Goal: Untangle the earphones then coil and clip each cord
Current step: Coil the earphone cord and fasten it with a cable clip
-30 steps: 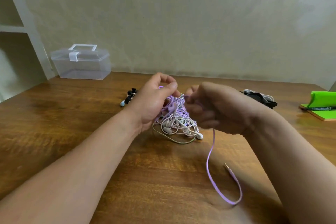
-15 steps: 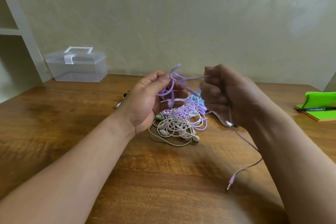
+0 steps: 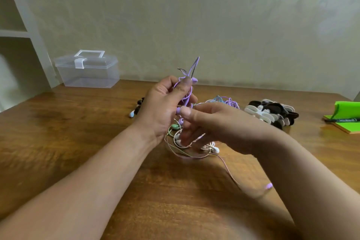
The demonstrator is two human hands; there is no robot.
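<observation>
Tangle of earphones [image 3: 194,149] sits on the wooden table [image 3: 78,132] right under the two hands, with white, green and pinkish cords all looped together. The left hand [image 3: 165,107] is raised above it, thumb and fingers curled round a purple cord [image 3: 187,94] whose loops stick up past the fingertips. The right hand [image 3: 216,122] reaches in from the other side, fingers straight and spread, tips down among the white cords. They are blurred, but nothing looks gripped. A thin cord trails from the tangle under the right forearm to a purple plug [image 3: 269,186]. Beyond the right hand lies a heap of black and white cord clips [image 3: 270,113], and farther right a green notepad [image 3: 344,122]. Beyond the left hand stands a clear plastic box [image 3: 87,72].
</observation>
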